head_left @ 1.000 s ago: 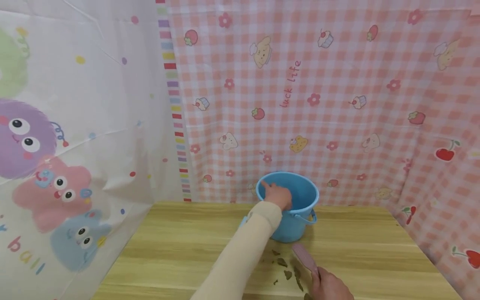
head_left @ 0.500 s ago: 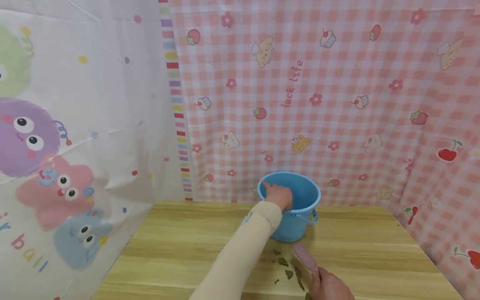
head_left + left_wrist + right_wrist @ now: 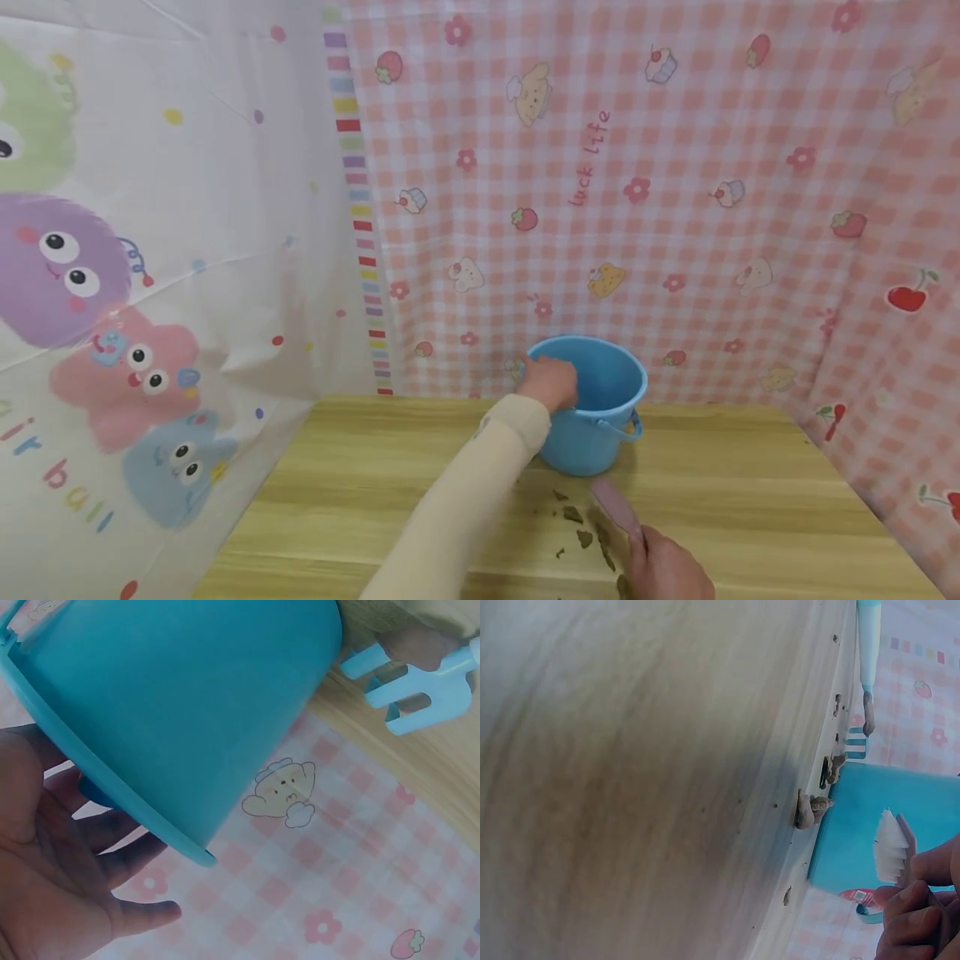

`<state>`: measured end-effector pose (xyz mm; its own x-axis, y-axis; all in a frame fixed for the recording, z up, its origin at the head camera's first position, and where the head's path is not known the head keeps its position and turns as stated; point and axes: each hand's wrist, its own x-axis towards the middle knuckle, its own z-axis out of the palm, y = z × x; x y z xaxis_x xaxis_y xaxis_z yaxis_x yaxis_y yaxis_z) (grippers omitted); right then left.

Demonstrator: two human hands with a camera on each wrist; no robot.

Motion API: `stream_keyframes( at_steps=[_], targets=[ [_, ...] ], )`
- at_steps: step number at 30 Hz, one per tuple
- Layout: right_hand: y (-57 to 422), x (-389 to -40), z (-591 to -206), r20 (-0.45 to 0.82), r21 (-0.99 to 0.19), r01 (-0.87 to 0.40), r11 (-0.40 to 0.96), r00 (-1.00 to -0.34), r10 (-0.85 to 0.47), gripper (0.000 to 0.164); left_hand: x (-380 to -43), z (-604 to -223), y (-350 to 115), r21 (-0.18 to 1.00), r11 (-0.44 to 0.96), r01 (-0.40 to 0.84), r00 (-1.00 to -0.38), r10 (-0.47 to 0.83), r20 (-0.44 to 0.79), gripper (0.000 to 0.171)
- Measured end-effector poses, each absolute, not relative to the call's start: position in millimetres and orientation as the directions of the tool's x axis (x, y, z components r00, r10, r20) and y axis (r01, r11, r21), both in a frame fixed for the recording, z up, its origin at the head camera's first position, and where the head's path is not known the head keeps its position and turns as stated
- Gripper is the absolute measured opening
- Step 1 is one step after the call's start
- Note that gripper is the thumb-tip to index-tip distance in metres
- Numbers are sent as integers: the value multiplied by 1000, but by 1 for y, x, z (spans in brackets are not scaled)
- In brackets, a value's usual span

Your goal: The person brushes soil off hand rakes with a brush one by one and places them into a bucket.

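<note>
A blue bucket (image 3: 581,442) stands upright near the back of the table. My left hand (image 3: 551,385) is at its left rim, sleeve stretching in from below. In the left wrist view my left hand (image 3: 60,855) has its fingers spread beside the rim; the little finger is straight and several fingertips are hidden behind the bucket (image 3: 187,712). A dark blue piece shows between the fingers. My right hand (image 3: 670,569) grips a pink brush (image 3: 617,507) in front of the bucket; its white bristles (image 3: 891,849) show in the right wrist view.
Several brown clay-like bits (image 3: 572,514) lie on the wooden table (image 3: 337,500) before the bucket. A light blue hand rake (image 3: 435,694) with brown dirt is beside it. A pale-handled tool (image 3: 868,652) shows at the right wrist view's top. Pink checked cloth (image 3: 585,167) hangs behind.
My left hand has drawn back from inside the bucket toward its left rim. The view has shifted slightly; the right hand keeps its grip on the brush, and the bucket stays in place.
</note>
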<state>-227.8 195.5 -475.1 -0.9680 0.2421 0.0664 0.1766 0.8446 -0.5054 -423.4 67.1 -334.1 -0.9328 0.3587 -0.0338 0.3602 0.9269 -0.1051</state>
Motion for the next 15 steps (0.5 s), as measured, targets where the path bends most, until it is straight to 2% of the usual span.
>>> stream_keyframes(
  at_steps=[3,9,15],
  targets=[
    [198,-226,-476,80,-514,183,838,-963,259,28,-423,-333,64,-91,917,388,-921,389,-4,29],
    [200,-225,-476,137,-522,156,838,-955,263,27,-418,-330,52,-67,895,442,-885,447,133,26],
    [204,-226,-475,107,-521,164,838,-961,255,29,-409,-327,40,-32,856,516,-810,500,307,32]
  ],
)
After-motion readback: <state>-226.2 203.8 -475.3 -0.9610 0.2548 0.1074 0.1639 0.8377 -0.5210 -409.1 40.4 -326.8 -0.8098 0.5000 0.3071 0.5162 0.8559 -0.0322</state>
